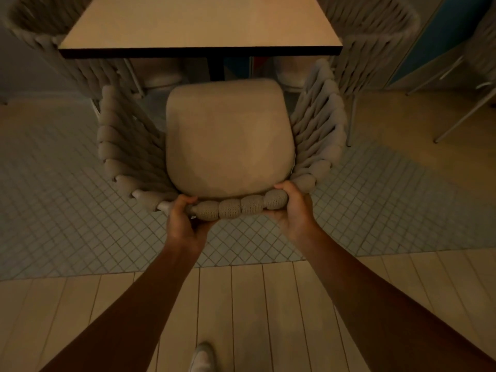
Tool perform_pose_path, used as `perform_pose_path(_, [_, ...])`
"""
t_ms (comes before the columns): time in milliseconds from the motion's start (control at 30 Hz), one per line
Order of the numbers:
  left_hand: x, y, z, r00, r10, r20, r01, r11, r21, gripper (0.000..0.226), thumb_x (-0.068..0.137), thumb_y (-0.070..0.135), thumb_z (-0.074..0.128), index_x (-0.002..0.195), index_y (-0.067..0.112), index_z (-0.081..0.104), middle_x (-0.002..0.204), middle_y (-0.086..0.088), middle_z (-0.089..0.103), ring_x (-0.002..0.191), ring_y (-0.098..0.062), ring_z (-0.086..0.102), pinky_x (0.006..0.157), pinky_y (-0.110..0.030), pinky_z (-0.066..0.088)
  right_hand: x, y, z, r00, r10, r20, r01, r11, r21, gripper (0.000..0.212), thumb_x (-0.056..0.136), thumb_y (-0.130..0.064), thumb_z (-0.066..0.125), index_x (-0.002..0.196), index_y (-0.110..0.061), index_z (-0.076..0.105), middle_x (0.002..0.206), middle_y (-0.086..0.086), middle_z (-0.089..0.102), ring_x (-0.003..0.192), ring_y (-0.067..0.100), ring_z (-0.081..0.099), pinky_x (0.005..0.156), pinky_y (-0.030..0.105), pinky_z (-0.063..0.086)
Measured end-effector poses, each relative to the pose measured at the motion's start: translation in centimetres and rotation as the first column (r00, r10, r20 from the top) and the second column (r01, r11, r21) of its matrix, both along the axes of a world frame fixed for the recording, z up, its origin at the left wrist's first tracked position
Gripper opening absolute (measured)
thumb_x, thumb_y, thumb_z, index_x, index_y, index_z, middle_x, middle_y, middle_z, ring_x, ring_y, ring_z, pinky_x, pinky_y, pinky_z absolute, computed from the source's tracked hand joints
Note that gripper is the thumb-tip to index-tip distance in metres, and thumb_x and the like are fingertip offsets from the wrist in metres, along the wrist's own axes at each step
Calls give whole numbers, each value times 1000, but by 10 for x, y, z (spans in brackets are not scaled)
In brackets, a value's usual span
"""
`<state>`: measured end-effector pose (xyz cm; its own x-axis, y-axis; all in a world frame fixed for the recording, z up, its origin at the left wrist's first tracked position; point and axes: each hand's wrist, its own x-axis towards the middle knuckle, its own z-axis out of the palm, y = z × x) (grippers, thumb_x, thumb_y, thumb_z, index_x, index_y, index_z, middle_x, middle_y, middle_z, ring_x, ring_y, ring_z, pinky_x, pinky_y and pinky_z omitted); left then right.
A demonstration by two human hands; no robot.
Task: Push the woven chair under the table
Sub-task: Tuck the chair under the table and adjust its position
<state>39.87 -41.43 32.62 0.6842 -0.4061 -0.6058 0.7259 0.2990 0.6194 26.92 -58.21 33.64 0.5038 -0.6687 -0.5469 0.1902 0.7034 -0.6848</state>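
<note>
Both hands, the left hand [185,221] and the right hand [291,208], are grasping the top rail of the beige rope-woven chair [228,140]. Its cushioned seat is standing just before the pale rectangular tabletop [198,25], front edge almost under it.
</note>
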Motion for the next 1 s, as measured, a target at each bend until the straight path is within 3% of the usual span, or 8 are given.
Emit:
perform_pose_path(200, [23, -14, -6, 999, -13, 36, 13, 1000, 11, 19, 83, 14, 60, 101, 8, 59, 94, -11, 62, 94, -28, 64, 83, -49, 59, 15, -10, -12, 1000, -13, 21, 13, 999, 31, 43, 90, -7, 64, 133, -3, 59, 118, 18, 65, 106, 37, 67, 68, 51, 61])
perform_pose_path(367, [37, -18, -14, 999, 15, 39, -16, 1000, 17, 44, 81, 13, 61, 124, 5, 61, 115, -17, 62, 113, -37, 62, 91, -58, 55, 33, -14, -25, 1000, 5, -7, -5, 1000, 30, 44, 92, -8, 63, 135, -5, 58, 126, 22, 65, 105, 35, 68, 59, 43, 62])
perform_pose_path(500, [47, -25, -13, 999, 34, -5, -34, 999, 12, 34, 80, 13, 63, 113, 7, 61, 111, -16, 62, 108, -35, 62, 81, -53, 59, 43, -20, -23, 1000, 25, 10, -25, 999, 41, 41, 92, -8, 63, 132, 0, 59, 121, 22, 66, 106, 38, 68, 68, 54, 63])
perform_pose_path(633, [55, -36, -4, 998, 52, -39, -51, 998, 22, 33, 79, 12, 62, 112, 9, 57, 117, -15, 58, 107, -36, 60, 71, -52, 59, 54, -28, -19, 1000, 17, 6, -17, 998, 54, 39, 92, -7, 63, 130, 1, 58, 111, 19, 65, 99, 37, 69, 61, 51, 62])
perform_pose_path(833, [75, -58, 16, 991, 100, -84, -84, 980, 180, 50, 84, 10, 58, 133, 11, 50, 130, -17, 50, 110, -41, 55, 66, -59, 59, 72, -43, -13, 997, 52, -50, -49, 996, 71, 35, 91, -11, 66, 123, -2, 59, 110, 20, 64, 102, 39, 67, 64, 52, 61])
perform_pose_path(900, [80, -71, 24, 988, 148, -46, -126, 940, 316, 55, 86, 14, 60, 139, 14, 43, 131, -14, 48, 112, -42, 55, 73, -55, 60, 80, -49, -7, 996, 50, -76, -44, 996, 77, 35, 91, -11, 66, 124, -2, 58, 110, 20, 63, 103, 39, 66, 61, 52, 61])
perform_pose_path(933, [82, -77, 25, 985, 163, 61, -173, 881, 440, 66, 87, 17, 62, 147, 16, 34, 136, -11, 46, 119, -42, 53, 79, -48, 59, 85, -54, -4, 995, 52, -85, -45, 996, 83, 37, 92, -11, 66, 126, -3, 57, 110, 19, 63, 103, 38, 65, 58, 51, 61])
perform_pose_path(1000, [82, -86, 26, 917, -32, 398, -282, 655, 701, 93, 88, 21, 63, 159, 18, 3, 159, -11, 23, 143, -44, 29, 103, -51, 45, 96, -61, 1, 992, 62, -108, -52, 995, 91, 38, 93, -12, 64, 129, -6, 55, 114, 19, 62, 105, 39, 64, 58, 55, 61])
